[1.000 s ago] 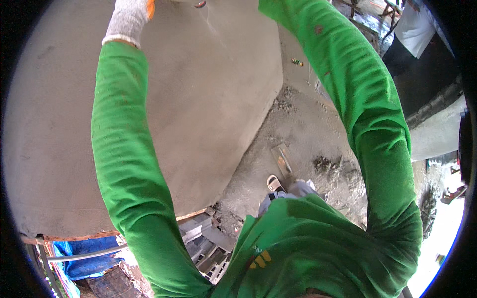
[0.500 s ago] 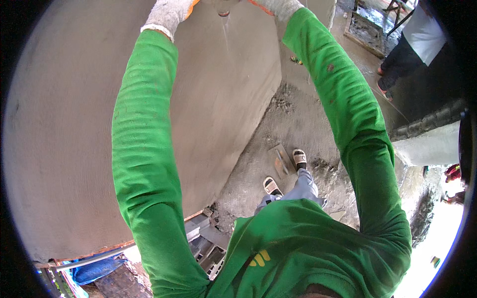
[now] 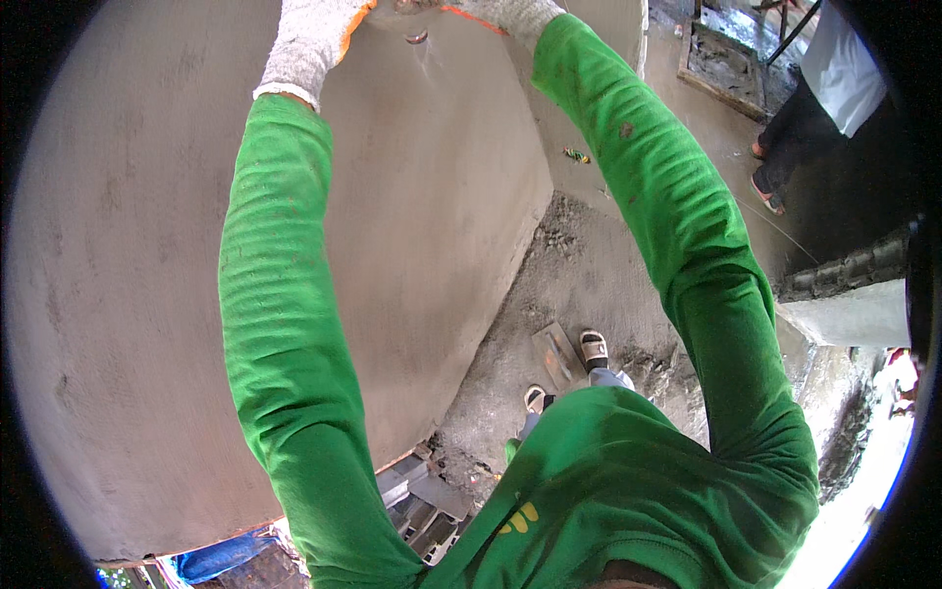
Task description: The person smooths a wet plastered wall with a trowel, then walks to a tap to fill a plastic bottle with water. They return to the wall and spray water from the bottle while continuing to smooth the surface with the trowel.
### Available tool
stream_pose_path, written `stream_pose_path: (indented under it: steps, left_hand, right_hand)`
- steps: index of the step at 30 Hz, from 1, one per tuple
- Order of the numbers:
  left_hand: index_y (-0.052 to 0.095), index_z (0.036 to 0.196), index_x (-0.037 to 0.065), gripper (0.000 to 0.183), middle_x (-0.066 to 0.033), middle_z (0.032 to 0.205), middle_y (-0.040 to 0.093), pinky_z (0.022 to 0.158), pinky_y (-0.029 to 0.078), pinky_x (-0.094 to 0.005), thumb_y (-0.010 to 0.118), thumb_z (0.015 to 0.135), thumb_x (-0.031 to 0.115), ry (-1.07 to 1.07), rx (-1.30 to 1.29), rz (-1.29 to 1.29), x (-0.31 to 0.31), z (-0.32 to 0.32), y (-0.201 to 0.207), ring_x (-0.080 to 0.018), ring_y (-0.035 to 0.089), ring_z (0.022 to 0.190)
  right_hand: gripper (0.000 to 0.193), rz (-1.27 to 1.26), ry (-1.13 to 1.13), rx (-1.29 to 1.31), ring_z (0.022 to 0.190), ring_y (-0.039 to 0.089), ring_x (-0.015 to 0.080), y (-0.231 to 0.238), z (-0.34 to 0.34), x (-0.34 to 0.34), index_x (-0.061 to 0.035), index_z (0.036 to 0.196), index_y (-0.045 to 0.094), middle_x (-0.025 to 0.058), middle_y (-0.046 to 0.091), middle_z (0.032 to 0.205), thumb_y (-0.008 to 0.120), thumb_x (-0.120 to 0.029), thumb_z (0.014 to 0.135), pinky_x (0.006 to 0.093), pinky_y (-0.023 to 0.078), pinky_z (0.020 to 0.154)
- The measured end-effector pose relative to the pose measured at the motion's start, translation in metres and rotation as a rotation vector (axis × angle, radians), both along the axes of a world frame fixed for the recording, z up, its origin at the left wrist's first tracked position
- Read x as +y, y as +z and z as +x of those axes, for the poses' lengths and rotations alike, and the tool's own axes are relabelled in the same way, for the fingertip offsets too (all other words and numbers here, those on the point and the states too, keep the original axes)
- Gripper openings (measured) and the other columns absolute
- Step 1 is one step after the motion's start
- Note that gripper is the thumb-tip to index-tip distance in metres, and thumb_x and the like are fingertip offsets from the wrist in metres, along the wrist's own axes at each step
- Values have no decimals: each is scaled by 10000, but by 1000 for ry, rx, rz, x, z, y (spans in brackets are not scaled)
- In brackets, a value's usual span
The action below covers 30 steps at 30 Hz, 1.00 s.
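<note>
Since a second ago the hands have come nearer each other above the grey wall (image 3: 432, 226): the right hand (image 3: 500, 14), then beyond the upper edge of the view, now shows partly, and the left hand (image 3: 314, 44) lies further toward the wall's right side. The wall is broad and matte, its smooth, damp-looking skin marked by faint streaks and small scuffs. Both hands wear pale knitted gloves with orange facings. Between them, against the upper part of the wall, is a rounded piece (image 3: 407, 22) with a dark reddish end, partly cut off; its exact kind is unclear. The fingers of both hands are out of view or hidden, so I cannot tell whether they are open, closed or gripping it.

Long green sleeves (image 3: 280, 265) cover part of the wall. At its foot, on the rough cement-smeared floor (image 3: 515, 294), lies a flat rectangular trowel (image 3: 559, 355), near the wearer's strapped sandals (image 3: 593, 347). Below the wall's lower edge are grey blocks (image 3: 432, 501) and crumpled blue sheeting (image 3: 221, 558). Well to the wall's right stand a co-worker (image 3: 842, 74) in a white top and a shallow wooden frame (image 3: 724, 88). Both sandals and the co-worker's feet now show; a second ago only one sandal did.
</note>
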<state>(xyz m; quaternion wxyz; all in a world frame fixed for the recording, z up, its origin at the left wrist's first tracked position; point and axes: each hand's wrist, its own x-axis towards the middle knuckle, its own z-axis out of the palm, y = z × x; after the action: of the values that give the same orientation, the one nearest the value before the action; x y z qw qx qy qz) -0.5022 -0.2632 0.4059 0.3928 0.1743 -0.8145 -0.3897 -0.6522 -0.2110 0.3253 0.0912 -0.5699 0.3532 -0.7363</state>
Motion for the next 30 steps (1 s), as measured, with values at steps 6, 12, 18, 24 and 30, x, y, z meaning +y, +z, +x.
stream_pose_path:
  steps: [6,12,18,24,30]
  left_hand:
    - [621,1153,-18,564,-101,933,726,720,586,-335,848,638,-56,3,21,-91,-12,-46,28,-194,699,800]
    - [638,1124,-24,498,-105,921,731,698,587,-307,839,669,-48,-96,93,-134,-27,-83,74,-178,702,769]
    - [692,1003,0,320,-84,831,727,600,547,-275,826,712,0,-91,72,-338,-37,-115,106,-165,684,678]
    - [707,975,-23,266,-102,830,734,669,571,-303,792,723,-13,-57,18,-297,-38,-132,53,-195,702,725]
    - [691,997,-35,285,-117,841,735,676,576,-310,769,722,-38,12,-45,-275,-43,-135,8,-209,707,731]
  right_hand:
    - [794,-61,-91,23,1152,588,174,32,-40,-5,-58,1317,536,81,652,1236,902,-116,615,331,473,1019]
    - [786,-141,-428,183,1169,615,283,78,-78,-9,-48,1284,547,171,665,1198,898,-245,610,380,486,1002]
    - [805,-201,-465,164,1150,630,319,111,-108,-11,-57,1272,553,188,674,1179,901,-304,589,400,506,974]
    - [783,-37,-344,39,1048,670,254,52,-122,-15,-57,1267,562,153,701,1122,914,-223,587,374,537,925]
    - [762,-196,-111,-33,1068,653,226,2,-124,-33,-33,1236,576,147,696,1126,922,-198,578,356,526,937]
